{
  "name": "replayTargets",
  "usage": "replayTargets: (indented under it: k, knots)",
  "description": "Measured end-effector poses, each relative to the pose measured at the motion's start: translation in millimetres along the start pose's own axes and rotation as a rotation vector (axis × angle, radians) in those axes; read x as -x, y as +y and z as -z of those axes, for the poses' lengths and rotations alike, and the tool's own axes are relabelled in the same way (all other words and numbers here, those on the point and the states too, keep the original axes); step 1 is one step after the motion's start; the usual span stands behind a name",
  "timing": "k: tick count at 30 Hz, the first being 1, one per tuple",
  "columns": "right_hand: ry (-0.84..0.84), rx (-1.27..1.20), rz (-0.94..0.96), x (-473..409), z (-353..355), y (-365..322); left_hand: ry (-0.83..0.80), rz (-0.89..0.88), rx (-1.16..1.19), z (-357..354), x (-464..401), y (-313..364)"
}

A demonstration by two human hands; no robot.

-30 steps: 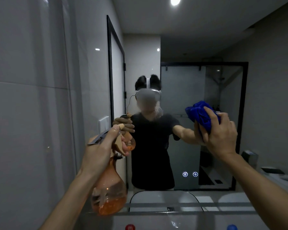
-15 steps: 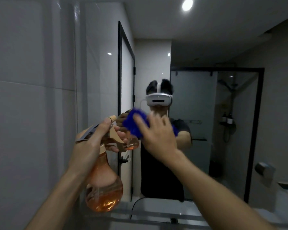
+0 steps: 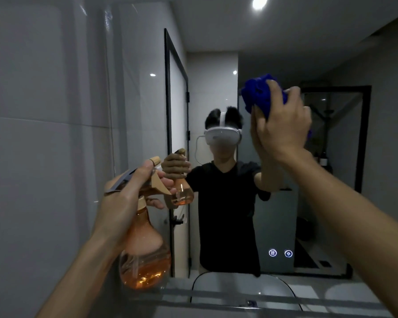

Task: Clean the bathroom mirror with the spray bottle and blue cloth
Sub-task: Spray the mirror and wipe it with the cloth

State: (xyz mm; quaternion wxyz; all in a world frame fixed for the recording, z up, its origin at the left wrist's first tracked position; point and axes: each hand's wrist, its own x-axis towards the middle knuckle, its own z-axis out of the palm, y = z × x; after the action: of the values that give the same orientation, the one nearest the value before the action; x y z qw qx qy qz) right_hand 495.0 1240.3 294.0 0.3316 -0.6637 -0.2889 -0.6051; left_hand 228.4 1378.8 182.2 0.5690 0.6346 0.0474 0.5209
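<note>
The bathroom mirror [image 3: 216, 53] fills the wall ahead and shows a person in a black shirt with a white headset. My right hand [image 3: 283, 125] presses a bunched blue cloth [image 3: 260, 92] flat against the glass, high and right of centre. My left hand [image 3: 124, 193] grips the neck of an orange spray bottle [image 3: 145, 255], thumb over its tan trigger head, nozzle towards the mirror. The bottle is about a third full of orange liquid.
A grey tiled wall [image 3: 44, 157] stands close on the left. Two lit touch icons [image 3: 280, 253] glow low on the mirror. The rim of a white basin [image 3: 239, 292] lies below. The reflection shows a black-framed door and shower enclosure.
My right hand swept the blue cloth from the mirror's right side to the left near the bottle, then up and right to its present high spot. The bottle stayed raised.
</note>
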Motion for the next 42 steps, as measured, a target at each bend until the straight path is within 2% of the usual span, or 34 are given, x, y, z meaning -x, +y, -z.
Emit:
replayTargets:
  k: [2, 3, 6, 8, 10, 12, 14, 17, 20, 23, 26, 29, 31, 35, 42]
  knots:
    - [-0.003, -0.032, -0.037, 4, -9, -31, 0.005, -0.006, 0.011, 1, -1, 0]
    - [-0.011, -0.041, 0.002, 17, -12, -45, 0.004, -0.003, 0.018, 1, -1, -1]
    - [-0.071, -0.026, 0.354, 86, -21, -63, -0.012, 0.004, 0.015, -4, 1, -7]
    - [-0.148, -0.024, 0.568, 129, -25, -49, -0.028, 0.015, 0.016, -9, 2, -10]
    - [-0.204, -0.025, 0.643, 156, -22, -20, -0.042, 0.032, 0.048, -13, 2, -13]
    - [-0.189, -0.013, 0.669, 158, -12, 13, -0.043, 0.050, 0.059, -15, 2, -16]
    - [-0.140, 0.034, 0.645, 141, -1, 44, -0.044, 0.053, 0.068, -17, 1, -18]
    - [-0.094, 0.103, 0.396, 90, 9, 68, -0.057, 0.048, 0.084, -19, -4, -18]
    - [-0.047, 0.094, 0.135, 38, 13, 55, -0.074, 0.026, 0.074, -19, -8, -16]
    - [-0.008, 0.036, -0.033, 7, 5, 22, -0.061, 0.014, 0.053, -15, -9, -16]
    - [0.018, 0.012, 0.034, 17, -6, -17, -0.031, 0.008, 0.028, -8, -8, -18]
    - [-0.017, 0.039, 0.313, 59, -18, -37, 0.011, 0.005, -0.040, 2, -2, -25]
    - [-0.033, 0.047, 0.419, 81, -25, -37, 0.094, 0.003, -0.121, 13, 4, -30]
    - [-0.014, 0.022, 0.395, 89, -33, -33, 0.276, 0.008, -0.184, 44, 18, -25]
    - [-0.045, 0.021, 0.369, 95, -32, -34, 0.390, 0.040, -0.151, 72, 24, -18]
